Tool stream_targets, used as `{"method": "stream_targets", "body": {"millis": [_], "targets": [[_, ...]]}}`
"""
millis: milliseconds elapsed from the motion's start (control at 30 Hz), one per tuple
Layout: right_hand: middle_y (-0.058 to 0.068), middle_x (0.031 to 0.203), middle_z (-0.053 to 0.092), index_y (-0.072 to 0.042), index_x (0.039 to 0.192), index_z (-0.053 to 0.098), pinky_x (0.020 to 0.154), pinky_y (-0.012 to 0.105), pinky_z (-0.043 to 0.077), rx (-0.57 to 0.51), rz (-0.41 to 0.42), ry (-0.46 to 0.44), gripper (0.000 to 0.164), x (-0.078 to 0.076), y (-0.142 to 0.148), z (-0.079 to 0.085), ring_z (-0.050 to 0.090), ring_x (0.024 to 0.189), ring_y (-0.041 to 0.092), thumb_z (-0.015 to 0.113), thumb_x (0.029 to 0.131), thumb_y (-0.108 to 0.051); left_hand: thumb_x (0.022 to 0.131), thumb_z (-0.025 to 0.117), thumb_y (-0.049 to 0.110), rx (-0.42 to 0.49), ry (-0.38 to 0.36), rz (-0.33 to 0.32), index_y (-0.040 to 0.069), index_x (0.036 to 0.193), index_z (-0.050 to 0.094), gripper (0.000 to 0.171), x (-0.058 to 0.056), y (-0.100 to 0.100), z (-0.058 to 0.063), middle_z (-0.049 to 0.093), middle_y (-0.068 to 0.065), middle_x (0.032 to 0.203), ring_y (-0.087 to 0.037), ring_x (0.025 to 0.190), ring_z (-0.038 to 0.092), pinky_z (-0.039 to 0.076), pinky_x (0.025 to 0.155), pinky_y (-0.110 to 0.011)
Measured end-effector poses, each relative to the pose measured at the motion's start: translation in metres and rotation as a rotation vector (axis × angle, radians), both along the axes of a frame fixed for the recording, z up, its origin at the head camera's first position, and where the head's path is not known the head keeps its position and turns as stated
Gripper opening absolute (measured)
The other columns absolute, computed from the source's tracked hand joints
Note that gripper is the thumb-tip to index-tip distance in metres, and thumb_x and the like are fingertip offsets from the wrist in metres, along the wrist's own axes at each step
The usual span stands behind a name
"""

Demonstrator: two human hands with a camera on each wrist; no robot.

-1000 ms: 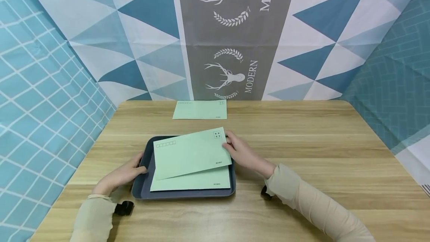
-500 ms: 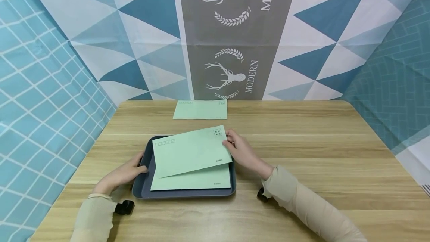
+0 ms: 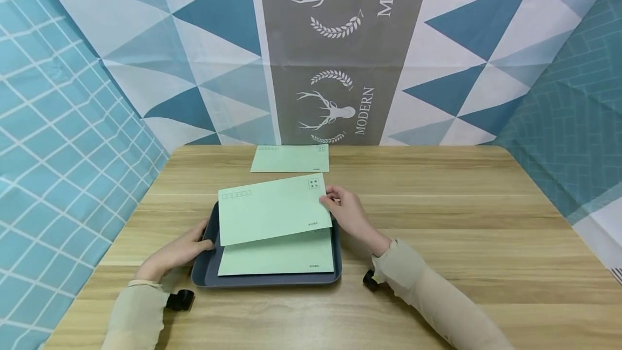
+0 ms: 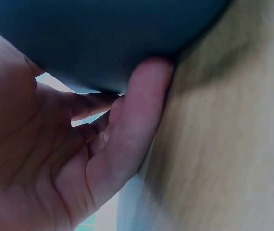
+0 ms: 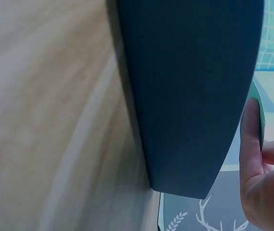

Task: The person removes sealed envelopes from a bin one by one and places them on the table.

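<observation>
My right hand (image 3: 351, 214) pinches the right edge of a pale green envelope (image 3: 272, 209), thumb on top. The envelope is tilted over the dark blue-grey tray (image 3: 262, 281), its far edge past the tray's far rim. Partly covered by it, a second green envelope (image 3: 277, 261) lies in the tray. My left hand (image 3: 181, 248) holds the tray's left side, thumb over the rim. From the left wrist, the little finger (image 4: 144, 101) shows against the tray's outer wall, close to the table. In the right wrist view, the hand (image 5: 267, 187) is raised beside the tray's wall (image 5: 190, 96).
Another green envelope (image 3: 291, 160) lies flat at the table's far edge, behind the tray. The wood-grain table (image 3: 461, 220) extends to the right of the tray. A patterned cloth backdrop (image 3: 335, 58) stands behind the table.
My right hand has moved the upper envelope away from me and slightly left, baring more of the envelope beneath. The left hand and the tray stay in place.
</observation>
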State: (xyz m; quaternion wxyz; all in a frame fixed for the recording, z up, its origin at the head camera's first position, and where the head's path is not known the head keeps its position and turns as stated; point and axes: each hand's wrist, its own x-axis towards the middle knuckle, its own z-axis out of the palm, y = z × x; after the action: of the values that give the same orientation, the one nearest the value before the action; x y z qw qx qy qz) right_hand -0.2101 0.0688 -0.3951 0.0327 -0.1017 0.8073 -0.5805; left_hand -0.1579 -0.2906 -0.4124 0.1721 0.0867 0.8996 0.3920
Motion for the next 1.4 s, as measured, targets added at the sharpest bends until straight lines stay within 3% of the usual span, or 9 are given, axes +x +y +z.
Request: {"method": "stream_targets", "body": {"millis": [100,533,833,967,1167,1400], "targets": [[0.008,0.089,0.06,-0.003,0.105,0.062,0.058,0.032,0.05,-0.036,-0.029,-0.037,0.02,-0.005,-0.002,0.002,0.054,0.062,0.011,0.057,0.09,-0.015,0.089,0.049,0.016,0.006,-0.004,0.001,-0.01,0.142,0.005,0.074,0.0,0.0,0.0,0.007,-0.035,0.144,-0.05,0.131,0.007,0.014,0.102,-0.062],[0.011,0.102,0.057,0.0,0.116,0.057,0.061,0.023,0.049,-0.193,-0.115,-0.218,0.026,-0.024,-0.002,0.003,0.055,0.072,0.01,0.05,0.093,-0.011,0.09,0.047,0.017,-0.007,-0.039,0.008,-0.012,0.141,0.0,0.075,0.0,0.001,0.001,0.002,-0.036,0.144,-0.05,0.131,0.004,0.011,0.103,-0.061],[0.015,0.112,0.056,0.001,0.121,0.053,0.077,0.035,0.05,-0.221,-0.141,-0.247,0.029,-0.035,0.0,0.007,0.055,0.086,0.018,0.047,0.093,-0.005,0.092,0.047,0.02,-0.017,-0.052,0.005,-0.011,0.141,-0.001,0.076,0.001,0.001,0.003,0.002,-0.035,0.144,-0.05,0.131,0.005,0.013,0.103,-0.061],[0.014,0.112,0.054,0.001,0.123,0.051,0.078,0.037,0.05,-0.231,-0.155,-0.257,0.033,-0.038,0.002,0.008,0.055,0.085,0.019,0.046,0.09,-0.001,0.093,0.047,0.023,-0.045,-0.036,0.002,-0.009,0.143,0.003,0.074,0.002,0.001,0.003,0.01,-0.035,0.144,-0.05,0.13,0.015,0.023,0.101,-0.059],[0.012,0.11,0.052,0.003,0.123,0.05,0.077,0.036,0.05,-0.295,-0.143,-0.251,0.038,-0.045,0.004,0.009,0.055,0.084,0.017,0.046,0.085,0.003,0.094,0.048,0.019,-0.043,-0.02,-0.005,-0.008,0.142,0.014,0.065,0.004,0.004,0.007,0.029,-0.035,0.137,-0.046,0.116,0.043,0.046,0.086,-0.046],[0.011,0.106,0.053,0.004,0.128,0.046,0.089,0.046,0.044,-0.309,-0.146,-0.243,0.04,-0.051,0.006,0.01,0.054,0.081,0.011,0.049,0.088,0.003,0.093,0.048,0.019,-0.123,0.041,-0.03,-0.01,0.141,0.017,0.064,0.007,0.007,0.011,0.033,-0.035,0.136,-0.046,0.121,0.038,0.037,0.093,-0.053]]}}
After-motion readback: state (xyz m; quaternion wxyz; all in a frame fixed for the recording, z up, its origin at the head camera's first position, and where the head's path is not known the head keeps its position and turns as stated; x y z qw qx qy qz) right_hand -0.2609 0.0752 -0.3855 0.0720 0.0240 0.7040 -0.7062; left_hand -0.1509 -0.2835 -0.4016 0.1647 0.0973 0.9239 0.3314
